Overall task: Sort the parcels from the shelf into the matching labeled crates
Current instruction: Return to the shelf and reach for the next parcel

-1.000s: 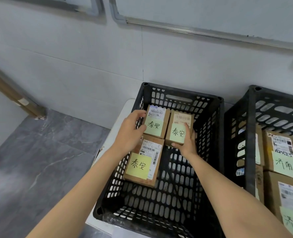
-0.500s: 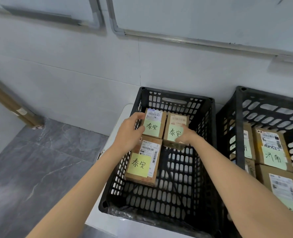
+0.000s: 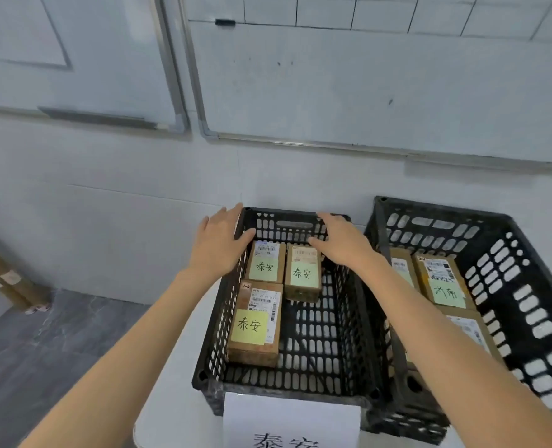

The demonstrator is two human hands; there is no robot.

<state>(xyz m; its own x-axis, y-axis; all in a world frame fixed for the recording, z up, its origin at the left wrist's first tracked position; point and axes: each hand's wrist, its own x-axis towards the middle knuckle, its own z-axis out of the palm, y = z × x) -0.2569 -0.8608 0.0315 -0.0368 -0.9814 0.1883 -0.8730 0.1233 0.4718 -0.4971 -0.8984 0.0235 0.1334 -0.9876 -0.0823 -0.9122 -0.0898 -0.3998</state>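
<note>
The left crate (image 3: 300,381) on the tabletop (image 3: 177,399) carries a paper label (image 3: 290,421) reading 泰安, and all three parcels lie flat inside it: the large parcel (image 3: 256,324) near the left wall and the two small parcels (image 3: 266,261) side by side at the far wall. Your left hand (image 3: 218,245) and right hand (image 3: 344,245) hover over the far rim, fingers (image 3: 226,218) straight and released, holding nothing, so this drop looks done. Lift both hands straight up, clear of the rim, and read the next parcel's note against the label before letting go.

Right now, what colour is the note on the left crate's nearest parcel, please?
The note is yellow, handwritten in black; head view.
</note>
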